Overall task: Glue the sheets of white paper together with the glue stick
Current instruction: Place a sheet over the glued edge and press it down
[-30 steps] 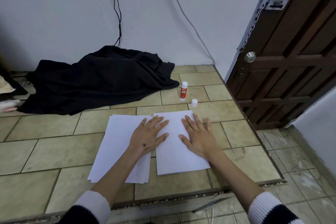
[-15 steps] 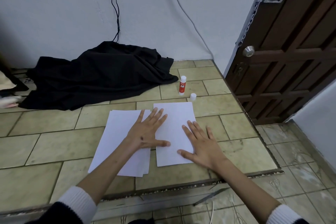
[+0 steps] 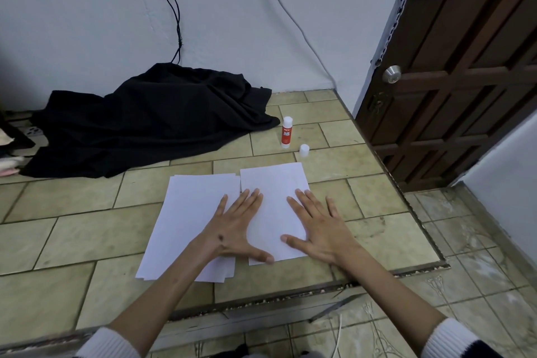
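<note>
White paper sheets lie in two lots on a raised platform of beige rectangular tiles (image 3: 87, 229): a loose stack of white sheets (image 3: 186, 221) on the left, its edges slightly fanned, and a single-looking white sheet (image 3: 273, 200) just to its right, the two nearly touching along their inner edges near the top. The left hand (image 3: 235, 229) lies flat with straight, spread fingers, straddling the seam between the stack and the right sheet, its thumb stretched toward the right sheet's lower edge. The right hand (image 3: 319, 229) is likewise flat and released, palm down, pressing on the right sheet's right side, with its outer fingers reaching past the paper's edge onto the tiles. Neither hand grasps anything.

Beyond the paper's far right corner, the red-and-white glue stick (image 3: 286, 133) stands upright and uncapped, and its small white cap (image 3: 304, 150) stands just beside it, nearer the sheets. A crumpled black cloth (image 3: 145, 122) is heaped against the pale wall (image 3: 87, 23) at the left rear, with dark cables (image 3: 174, 14) hanging above it. A dark brown panelled wooden door (image 3: 465, 81) with a metal knob (image 3: 391, 74) stands on the right.
</note>
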